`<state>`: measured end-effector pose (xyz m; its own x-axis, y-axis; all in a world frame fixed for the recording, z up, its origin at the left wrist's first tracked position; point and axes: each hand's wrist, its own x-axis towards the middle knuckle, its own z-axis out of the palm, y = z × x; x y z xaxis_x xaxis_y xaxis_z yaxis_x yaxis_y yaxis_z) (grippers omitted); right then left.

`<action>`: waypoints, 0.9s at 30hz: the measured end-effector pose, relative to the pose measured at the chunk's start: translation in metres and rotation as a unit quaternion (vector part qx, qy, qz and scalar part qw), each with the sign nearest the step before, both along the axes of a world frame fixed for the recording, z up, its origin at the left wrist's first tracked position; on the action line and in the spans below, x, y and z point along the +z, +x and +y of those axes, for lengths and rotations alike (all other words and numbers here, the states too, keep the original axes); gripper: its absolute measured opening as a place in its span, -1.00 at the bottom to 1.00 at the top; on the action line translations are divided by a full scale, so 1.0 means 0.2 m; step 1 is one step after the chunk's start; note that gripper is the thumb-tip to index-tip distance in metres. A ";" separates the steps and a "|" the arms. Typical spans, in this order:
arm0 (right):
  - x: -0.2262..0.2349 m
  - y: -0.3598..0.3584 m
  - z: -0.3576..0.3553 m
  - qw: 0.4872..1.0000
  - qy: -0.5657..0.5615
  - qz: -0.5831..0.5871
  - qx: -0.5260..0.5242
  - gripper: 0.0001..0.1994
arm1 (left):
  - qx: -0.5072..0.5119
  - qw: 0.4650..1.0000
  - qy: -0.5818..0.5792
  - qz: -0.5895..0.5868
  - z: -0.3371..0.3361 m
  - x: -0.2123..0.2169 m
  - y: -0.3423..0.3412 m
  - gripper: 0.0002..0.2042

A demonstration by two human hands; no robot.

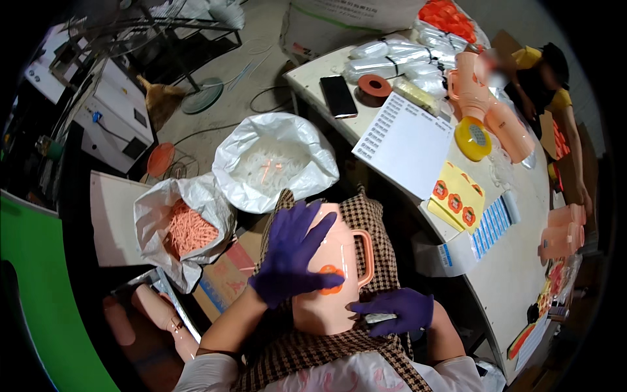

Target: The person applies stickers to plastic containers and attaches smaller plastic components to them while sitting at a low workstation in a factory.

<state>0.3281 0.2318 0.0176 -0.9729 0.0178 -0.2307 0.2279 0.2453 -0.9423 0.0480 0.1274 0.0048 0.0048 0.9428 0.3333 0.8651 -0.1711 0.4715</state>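
A pink jug-shaped thermos (pixel 324 312) with a side handle lies tilted on my lap, over a checked apron (pixel 373 225). My left hand (pixel 287 251), in a purple glove, is spread flat over its upper body. The left thumb reaches across an orange flower-shaped sticker (pixel 330 279) on the front. By the lower right of the thermos, my right hand (pixel 401 312), gloved too, is partly closed round a small pale thing (pixel 379 318) that I cannot make out. Its fingertips touch the thermos or come very close to it.
Sticker sheets (pixel 457 196), a printed sheet (pixel 408 144), yellow tape (pixel 473 138), a phone (pixel 338 97) and more pink thermoses (pixel 469 85) lie on the right-hand table. White sacks (pixel 225 153) of plastic pieces stand ahead and left. Another person (pixel 562 98) is at the far right.
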 end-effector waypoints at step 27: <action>-0.25 -0.47 1.51 0.721 0.485 -0.098 -0.485 -0.71 | 0.118 0.943 -0.310 -0.034 0.52 -0.02 -0.02 -0.46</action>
<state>0.2350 0.5342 -0.0323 -0.3447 0.9135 0.2162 0.8407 0.4029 -0.3618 0.0443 0.2305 0.0007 -0.2309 0.9289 -0.2894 0.8088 0.3486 0.4736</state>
